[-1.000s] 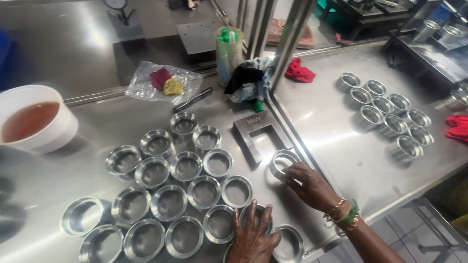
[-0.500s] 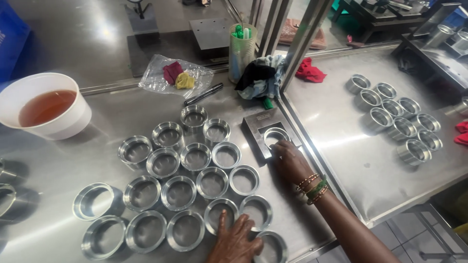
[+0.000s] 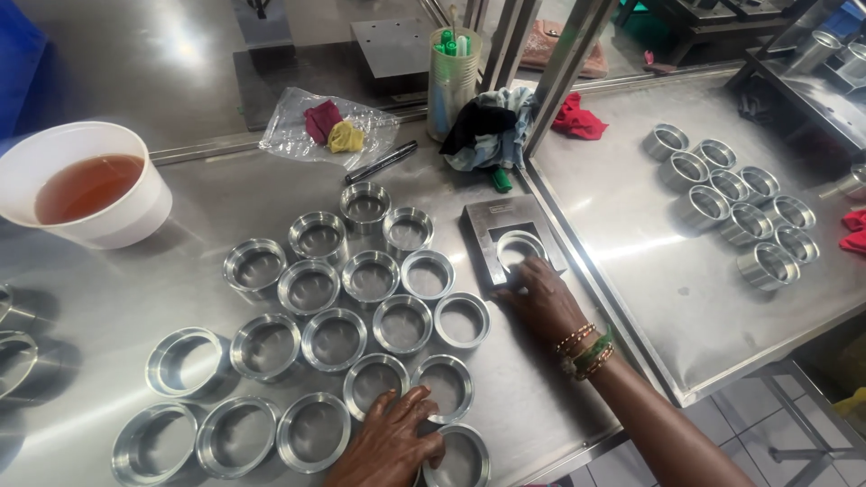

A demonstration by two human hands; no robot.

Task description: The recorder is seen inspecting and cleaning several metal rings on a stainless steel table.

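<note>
The right hand (image 3: 539,302) lies on the steel table (image 3: 180,289), its fingers spread and curled loosely over the near rim of a metal ring (image 3: 519,248) that sits in the notch of a flat grey block (image 3: 505,225); it touches the ring more than grips it. The left hand (image 3: 390,444) rests palm down at the near edge, fingers loosely open, their tips on the rims of two rings in the cluster (image 3: 361,307); it has hold of nothing. That cluster of shiny rings spreads over the middle of the table, left of the block, standing open side up and close together in rough rows. Far left stands a white bowl (image 3: 90,185) of brownish liquid. Beyond the cluster lie a clear bag (image 3: 329,131) with red and yellow bits inside, a black pen (image 3: 383,162), a cup (image 3: 451,77) of green-capped markers and a bundle of dark cloth (image 3: 487,126). Past an upright post, on the right tray (image 3: 649,298), a second group of rings (image 3: 731,198) sits well apart from the hands, with a red rag (image 3: 577,117) at the far side.
</note>
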